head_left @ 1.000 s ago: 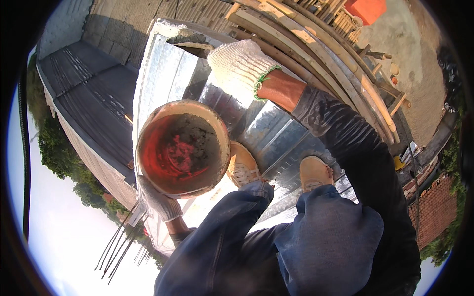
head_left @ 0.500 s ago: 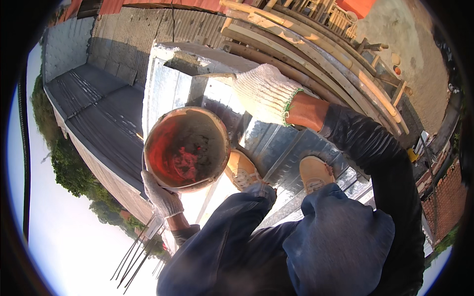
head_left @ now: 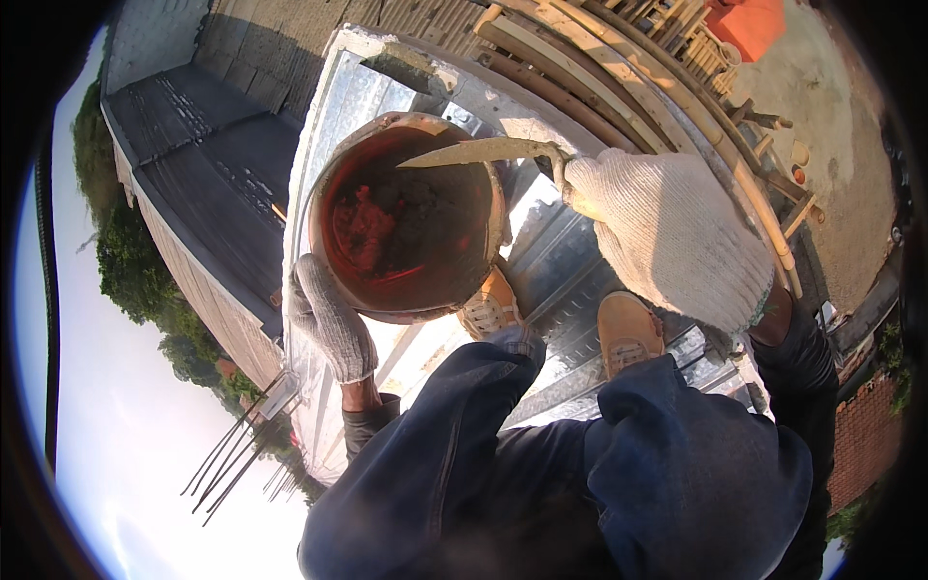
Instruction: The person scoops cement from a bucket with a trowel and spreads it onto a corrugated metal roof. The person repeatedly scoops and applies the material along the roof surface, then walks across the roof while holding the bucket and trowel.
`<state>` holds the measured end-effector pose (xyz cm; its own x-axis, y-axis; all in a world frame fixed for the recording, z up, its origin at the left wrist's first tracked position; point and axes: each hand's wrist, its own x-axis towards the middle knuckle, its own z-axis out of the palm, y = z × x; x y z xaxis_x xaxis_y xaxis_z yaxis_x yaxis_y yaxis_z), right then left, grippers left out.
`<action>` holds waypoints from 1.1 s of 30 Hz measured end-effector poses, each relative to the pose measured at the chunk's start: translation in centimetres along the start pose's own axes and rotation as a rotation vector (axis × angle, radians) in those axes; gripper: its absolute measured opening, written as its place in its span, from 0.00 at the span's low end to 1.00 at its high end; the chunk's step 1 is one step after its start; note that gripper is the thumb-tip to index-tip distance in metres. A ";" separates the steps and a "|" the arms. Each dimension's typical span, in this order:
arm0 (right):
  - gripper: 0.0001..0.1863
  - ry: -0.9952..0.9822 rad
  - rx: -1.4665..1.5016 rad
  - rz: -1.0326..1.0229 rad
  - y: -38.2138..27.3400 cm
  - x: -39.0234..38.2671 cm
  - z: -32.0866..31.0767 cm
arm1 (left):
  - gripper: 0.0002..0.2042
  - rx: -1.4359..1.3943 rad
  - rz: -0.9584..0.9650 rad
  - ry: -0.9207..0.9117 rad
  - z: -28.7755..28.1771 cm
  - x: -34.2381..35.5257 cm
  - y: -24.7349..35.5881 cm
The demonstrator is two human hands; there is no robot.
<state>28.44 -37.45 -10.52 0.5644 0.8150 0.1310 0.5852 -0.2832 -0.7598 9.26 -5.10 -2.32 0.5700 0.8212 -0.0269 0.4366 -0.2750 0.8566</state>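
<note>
In my gloved left hand (head_left: 333, 324) is the near left side of a round bucket (head_left: 411, 280), gripped at the rim and tilted toward me. Its inner wall is reddish and smeared; wet grey mortar (head_left: 425, 217) lies inside. My gloved right hand (head_left: 677, 232) is closed round the handle of a trowel (head_left: 483, 151). The trowel's narrow, mortar-coated blade reaches over the bucket's right rim, its tip above the mortar. Whether the tip touches the mortar I cannot tell.
Ribbed metal sheeting (head_left: 561, 280) lies under my shoes (head_left: 628, 333), bordered by a rough concrete edge (head_left: 314, 145). Bamboo poles (head_left: 667, 97) run along the far right side. A dark lower roof (head_left: 208, 164) is to the left, and bare steel rods (head_left: 227, 454) jut out at lower left.
My right hand has drawn back toward the right and nearer, bringing the trowel blade over the bucket. The bucket has moved up in view and tilted more, with my left hand still on it.
</note>
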 end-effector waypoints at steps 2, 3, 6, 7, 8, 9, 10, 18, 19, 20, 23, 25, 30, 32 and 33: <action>0.15 -0.095 -0.080 -0.012 -0.3 1.4 0.0 | 0.15 0.039 0.026 -0.008 1.4 0.2 0.3; 0.13 -0.142 -0.118 -0.017 -0.4 2.2 0.2 | 0.15 0.083 0.044 -0.013 1.9 0.3 0.5; 0.11 -0.300 -0.264 -0.029 -1.8 5.4 -0.6 | 0.16 0.152 0.111 -0.040 2.4 0.7 1.6; 0.12 -0.373 -0.312 -0.008 -1.7 6.2 -0.3 | 0.16 0.148 0.111 -0.059 3.2 0.8 0.9; 0.12 -0.447 -0.360 0.015 -1.5 6.6 0.0 | 0.17 0.141 0.110 -0.078 4.0 0.8 0.2; 0.12 -0.371 -0.269 -0.069 -1.2 7.6 2.9 | 0.17 0.150 0.140 -0.041 2.2 0.9 -0.4; 0.12 -0.349 -0.262 -0.100 -1.3 7.5 3.8 | 0.17 0.159 0.142 -0.043 1.9 0.9 -0.4; 0.11 -0.442 -0.238 -0.140 -2.6 7.1 6.0 | 0.15 0.073 0.165 -0.060 1.7 0.4 -0.9; 0.12 -0.457 -0.221 -0.146 -2.6 7.2 6.0 | 0.15 0.077 0.168 -0.080 1.6 0.5 -0.6; 0.13 -0.471 -0.207 -0.144 -2.6 7.1 5.8 | 0.15 0.080 0.175 -0.072 1.9 0.4 -0.4; 0.08 -0.377 -0.054 -0.181 -2.4 6.2 6.7 | 0.15 0.075 0.190 -0.060 2.5 0.3 -0.3; 0.10 -0.348 0.108 -0.184 -1.5 5.4 7.0 | 0.15 0.047 0.193 -0.064 2.3 0.6 -0.8; 0.19 -0.467 0.427 -0.062 -0.5 3.3 6.0 | 0.14 -0.033 0.044 -0.027 1.9 0.7 -1.3; 0.23 -0.526 0.541 -0.053 -0.4 3.2 5.2 | 0.13 -0.084 -0.011 0.019 0.5 1.3 -0.8; 0.25 -0.558 0.592 -0.040 -0.4 3.0 4.8 | 0.13 -0.123 -0.036 0.051 -0.5 1.7 -1.8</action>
<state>27.06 -32.47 -12.92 0.0849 0.9950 -0.0526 0.1059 -0.0615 -0.9925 9.08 -2.95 -3.66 0.5184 0.8544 -0.0354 0.3657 -0.1841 0.9124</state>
